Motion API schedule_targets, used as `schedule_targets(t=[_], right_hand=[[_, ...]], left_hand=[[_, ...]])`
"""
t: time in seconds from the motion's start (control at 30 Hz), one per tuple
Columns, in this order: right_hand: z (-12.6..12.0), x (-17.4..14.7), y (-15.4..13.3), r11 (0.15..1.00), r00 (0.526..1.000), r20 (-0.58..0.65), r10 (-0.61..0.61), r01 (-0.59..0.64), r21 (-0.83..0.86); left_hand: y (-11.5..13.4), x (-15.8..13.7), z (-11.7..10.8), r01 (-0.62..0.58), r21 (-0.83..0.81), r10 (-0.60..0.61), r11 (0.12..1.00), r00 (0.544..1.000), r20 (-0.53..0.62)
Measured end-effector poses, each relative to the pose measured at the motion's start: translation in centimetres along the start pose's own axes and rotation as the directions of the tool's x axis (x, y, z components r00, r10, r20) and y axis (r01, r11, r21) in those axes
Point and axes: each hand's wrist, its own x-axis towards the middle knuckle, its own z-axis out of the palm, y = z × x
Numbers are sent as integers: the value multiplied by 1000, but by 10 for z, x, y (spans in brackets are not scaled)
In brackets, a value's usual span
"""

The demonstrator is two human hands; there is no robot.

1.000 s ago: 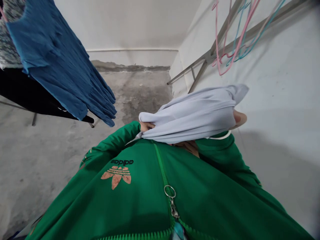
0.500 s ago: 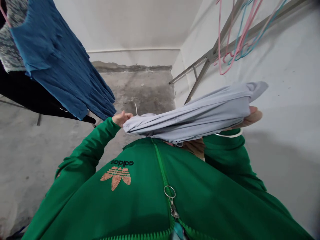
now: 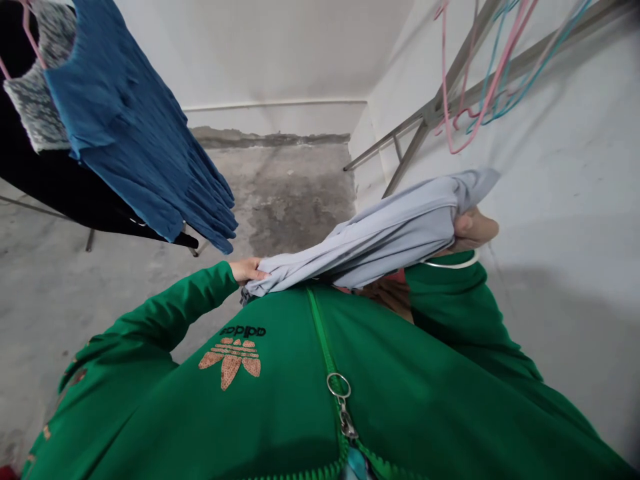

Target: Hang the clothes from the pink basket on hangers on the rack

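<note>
A pale grey garment (image 3: 370, 233), folded lengthwise into loose pleats, stretches across in front of my chest; its exact kind is not clear. My left hand (image 3: 249, 269) is closed on its left end, thumb on top of the cloth. At the other end, my right hand (image 3: 473, 229) grips the gathered fabric, with the fingers partly behind it. A flap of cloth sticks up past that hand. A white bangle (image 3: 457, 263) circles my right wrist. I wear a green zipped jacket (image 3: 240, 413).
On the left hang a blue dress (image 3: 135, 127), a grey patterned garment (image 3: 43, 107) and a black garment (image 3: 75, 193). Pink and blue hangers (image 3: 480, 100) dangle from a metal rack (image 3: 425, 113) by the right wall. The floor (image 3: 295, 193) is bare concrete.
My left hand has moved down and slightly right, now with the thumb over the cloth. My right hand has come left, so the garment spans a shorter width and slants more.
</note>
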Motion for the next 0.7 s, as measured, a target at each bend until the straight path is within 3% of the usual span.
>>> schedule_targets(t=[0.07,0.13,0.2,0.27,0.33,0.4,0.47,0.53,0.63,0.7], right_hand=[[4,-1,-2,995,997,3,-76,75,71],[9,1,-3,988,993,-7,-117,117,98],[16,4,-6,985,990,-30,-135,138,103],[24,8,-10,983,989,-33,-147,149,108],[34,11,-14,985,990,-21,-137,139,107],[42,11,-18,989,995,2,-97,97,111],[47,9,-20,988,998,14,-69,66,142],[48,9,-20,984,997,33,-66,59,168],[48,15,-14,988,996,81,-40,28,151],[46,23,-5,994,991,131,-4,-10,107]], left_hand=[[7,0,-5,-71,-97,69,993,997,-16],[19,1,-17,-220,-226,190,949,971,-147],[35,-1,-33,-392,-262,285,882,885,-367],[54,-5,-50,-492,-178,324,852,764,-559],[69,-13,-65,-516,-93,326,851,660,-677],[77,-23,-74,-485,-76,282,871,621,-731],[78,-34,-78,-396,-127,193,910,673,-715],[73,-44,-76,-249,-178,81,952,766,-638],[63,-57,-67,4,-126,-67,992,861,-504],[60,-65,-60,92,-79,-116,993,907,-404]])
